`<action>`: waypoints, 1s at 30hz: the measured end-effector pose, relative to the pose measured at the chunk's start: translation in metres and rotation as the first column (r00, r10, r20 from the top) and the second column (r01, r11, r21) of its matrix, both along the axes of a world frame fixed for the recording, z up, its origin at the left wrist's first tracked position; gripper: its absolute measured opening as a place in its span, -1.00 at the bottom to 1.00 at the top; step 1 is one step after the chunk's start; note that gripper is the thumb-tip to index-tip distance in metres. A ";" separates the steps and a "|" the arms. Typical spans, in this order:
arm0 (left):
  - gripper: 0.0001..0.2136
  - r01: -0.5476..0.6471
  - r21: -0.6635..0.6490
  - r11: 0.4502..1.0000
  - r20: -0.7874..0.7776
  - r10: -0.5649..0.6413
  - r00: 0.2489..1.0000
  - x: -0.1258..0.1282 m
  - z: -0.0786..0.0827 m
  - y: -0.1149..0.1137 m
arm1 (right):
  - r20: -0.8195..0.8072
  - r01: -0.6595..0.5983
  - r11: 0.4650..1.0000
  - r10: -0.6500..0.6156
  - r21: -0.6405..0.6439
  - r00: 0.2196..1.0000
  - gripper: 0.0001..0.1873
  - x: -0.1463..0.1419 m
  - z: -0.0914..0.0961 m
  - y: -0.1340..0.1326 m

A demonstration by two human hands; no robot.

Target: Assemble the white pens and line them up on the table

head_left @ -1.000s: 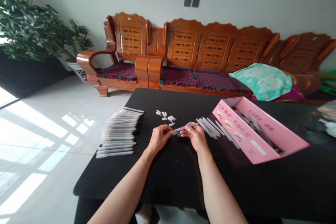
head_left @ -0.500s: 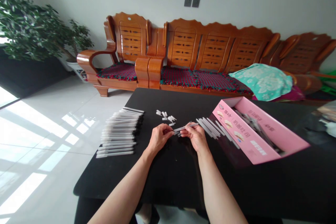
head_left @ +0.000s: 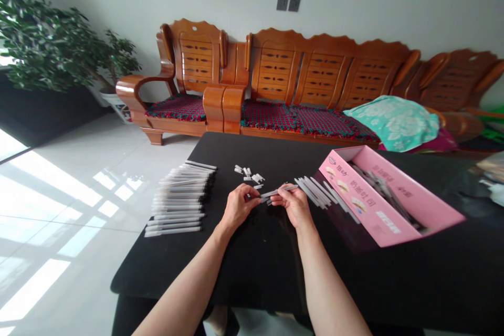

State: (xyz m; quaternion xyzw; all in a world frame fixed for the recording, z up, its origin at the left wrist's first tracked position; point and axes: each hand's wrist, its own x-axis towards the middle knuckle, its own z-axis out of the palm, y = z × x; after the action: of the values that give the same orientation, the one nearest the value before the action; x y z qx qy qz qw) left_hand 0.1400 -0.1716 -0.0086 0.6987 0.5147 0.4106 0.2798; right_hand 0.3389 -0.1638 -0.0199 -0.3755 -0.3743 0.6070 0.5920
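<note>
Both hands meet over the middle of the black table (head_left: 255,273). My right hand (head_left: 293,205) is closed on a thin grey-white pen (head_left: 277,191) that points up and to the right. My left hand (head_left: 239,205) pinches the pen's left end; what sits between its fingertips is too small to make out. Just beyond the hands lies a small scatter of white pen caps (head_left: 249,173). A loose row of uncapped pens (head_left: 315,191) lies to the right of my right hand.
A neat stack of finished pens (head_left: 181,199) lies at the table's left edge. An open pink box (head_left: 394,205) with more pens stands at the right. Wooden sofas (head_left: 299,79) with red cushions line the wall behind. A potted plant (head_left: 55,42) stands at the far left.
</note>
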 end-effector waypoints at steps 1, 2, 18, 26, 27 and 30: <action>-0.78 -0.008 -0.004 1.000 0.019 0.008 1.000 0.000 0.001 0.000 | -0.001 0.000 1.000 0.000 0.000 1.000 -0.73 0.000 0.000 0.000; -0.74 -0.012 0.000 1.000 0.027 0.012 1.000 0.000 0.001 -0.001 | -0.002 0.001 1.000 -0.001 -0.001 1.000 -0.73 0.000 0.000 0.000; -0.74 0.008 0.024 1.000 -0.071 -0.006 0.997 0.000 0.003 -0.002 | -0.002 0.001 1.000 -0.001 0.009 1.000 -0.74 0.001 -0.001 0.000; -0.84 0.008 0.021 1.000 -0.081 -0.006 0.997 0.003 0.003 -0.002 | 0.002 -0.015 1.000 0.015 0.003 1.000 -0.72 0.000 -0.002 0.000; -0.83 0.004 0.024 1.000 -0.068 -0.002 0.998 0.003 0.003 -0.003 | 0.000 -0.018 1.000 0.018 0.003 1.000 -0.72 0.000 -0.002 0.000; -0.77 0.005 0.035 0.999 -0.042 -0.004 0.999 0.002 0.004 -0.004 | -0.001 -0.016 1.000 0.016 0.000 1.000 -0.73 0.001 -0.003 0.001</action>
State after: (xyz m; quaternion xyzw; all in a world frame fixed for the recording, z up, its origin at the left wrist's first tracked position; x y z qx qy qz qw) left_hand 0.1415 -0.1751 -0.0047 0.7132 0.5116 0.4042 0.2574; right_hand 0.3399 -0.1629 -0.0225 -0.3723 -0.3769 0.6119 0.5873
